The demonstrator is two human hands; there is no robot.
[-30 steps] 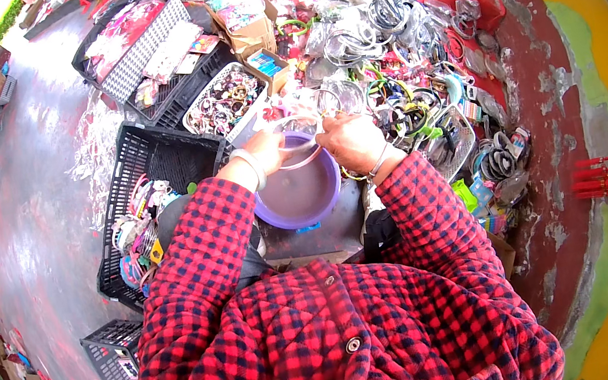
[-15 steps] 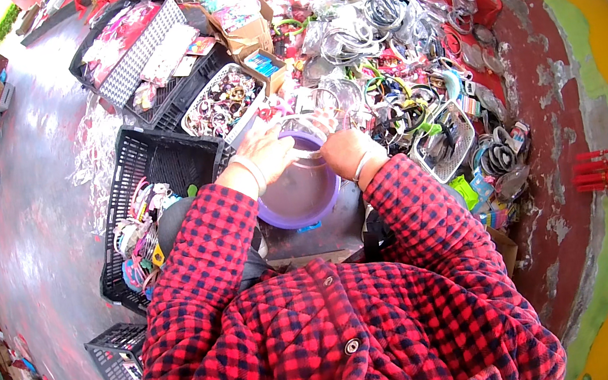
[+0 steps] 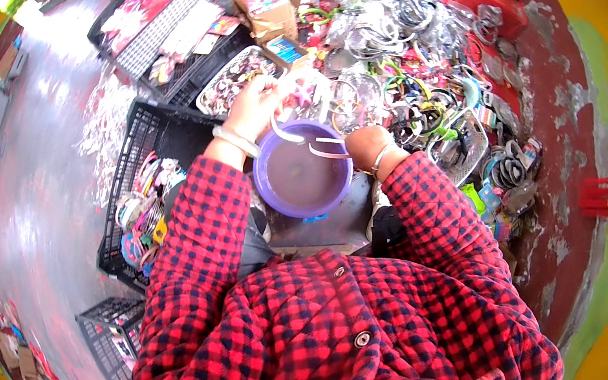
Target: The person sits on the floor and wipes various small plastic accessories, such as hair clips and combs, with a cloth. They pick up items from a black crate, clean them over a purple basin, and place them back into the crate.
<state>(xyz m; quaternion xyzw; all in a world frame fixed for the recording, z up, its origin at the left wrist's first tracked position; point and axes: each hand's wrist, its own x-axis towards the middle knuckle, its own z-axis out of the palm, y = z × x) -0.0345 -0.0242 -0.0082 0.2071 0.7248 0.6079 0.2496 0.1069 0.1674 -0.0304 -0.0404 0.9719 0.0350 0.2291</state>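
My left hand [image 3: 253,109] is closed on a pale hairband [image 3: 287,134], whose curved end reaches down over the rim of the purple basin [image 3: 263,184]. Some pink, blurred shape lies just beyond those fingers; whether it belongs to the band I cannot tell. On the basin's right side my right hand [image 3: 367,148] is closed around a white and pink hairband [image 3: 328,153], with its thin ends jutting left over the basin. Murky greyish liquid [image 3: 305,174] fills part of the basin, which stands in front of me between my feet.
A black crate [image 3: 131,193] with several hairbands stands left of the basin. Beyond are a white basket of small hair ties [image 3: 237,77] and stacked crates [image 3: 157,38]. Heaped hairbands and plastic bags [image 3: 392,41] spread ahead and right, around a clear basket [image 3: 464,148].
My hands have moved apart: the left up and away from the basin, the right outward to its right rim. The hairbands' ends now show separately over the basin. The view has shifted slightly.
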